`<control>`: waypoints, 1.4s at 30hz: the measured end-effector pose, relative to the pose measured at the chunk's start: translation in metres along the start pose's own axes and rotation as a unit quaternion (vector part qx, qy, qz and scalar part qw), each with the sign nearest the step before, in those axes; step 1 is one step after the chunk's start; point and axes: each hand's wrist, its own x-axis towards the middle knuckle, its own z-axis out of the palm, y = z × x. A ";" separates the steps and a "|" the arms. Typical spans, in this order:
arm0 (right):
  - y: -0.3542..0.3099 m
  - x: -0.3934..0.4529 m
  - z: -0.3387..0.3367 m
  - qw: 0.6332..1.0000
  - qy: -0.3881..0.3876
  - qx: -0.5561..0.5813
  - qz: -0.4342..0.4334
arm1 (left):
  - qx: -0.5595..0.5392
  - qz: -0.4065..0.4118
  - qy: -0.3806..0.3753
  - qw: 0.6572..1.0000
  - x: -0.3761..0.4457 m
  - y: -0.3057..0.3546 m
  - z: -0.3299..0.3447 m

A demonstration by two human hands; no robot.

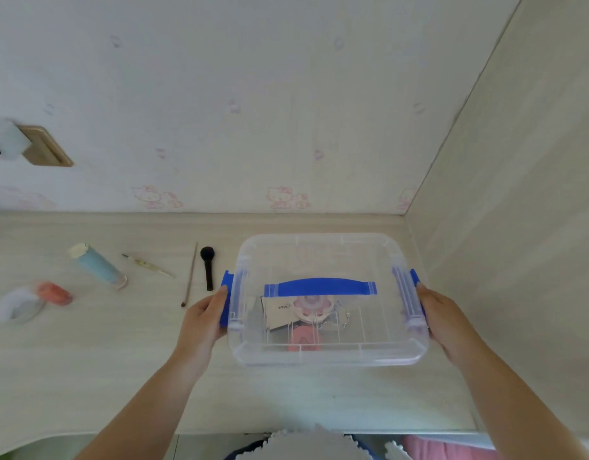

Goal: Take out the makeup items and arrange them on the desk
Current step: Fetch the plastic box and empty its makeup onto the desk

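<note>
A clear plastic storage box point(326, 247) with a blue handle point(319, 287) and blue side latches stands on the desk, its lid on. My left hand point(203, 317) grips the left latch point(225, 302); my right hand point(442, 318) grips the right latch. Through the lid I see a round pink compact point(311, 307), a white card and a pink item point(301, 338). On the desk to the left lie a black powder brush point(207, 265), a thin brown brush point(190, 273), a slim pale tool point(147, 264), a light blue tube point(97, 265), an orange-red item point(54, 293) and a white round container point(19, 305).
The pale wooden desk point(120, 376) meets a wall with pink cartoon wallpaper at the back and a wooden side panel point(519, 194) close to the box on the right. A wall socket with a white plug point(7, 141) is at the far left.
</note>
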 end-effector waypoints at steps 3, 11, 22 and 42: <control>0.005 0.004 0.003 1.000 -0.007 -0.006 0.003 | 0.003 -0.031 0.000 1.000 -0.002 -0.004 0.001; 0.009 -0.022 0.007 0.984 0.120 0.047 -0.122 | 0.131 0.145 0.076 0.978 -0.006 -0.008 -0.005; 0.024 -0.078 0.023 0.976 0.095 0.064 -0.184 | 0.179 0.201 0.018 0.963 -0.031 -0.022 -0.009; -0.103 -0.018 0.000 0.943 0.092 0.133 -0.292 | 0.316 0.386 0.097 0.862 0.034 0.116 0.011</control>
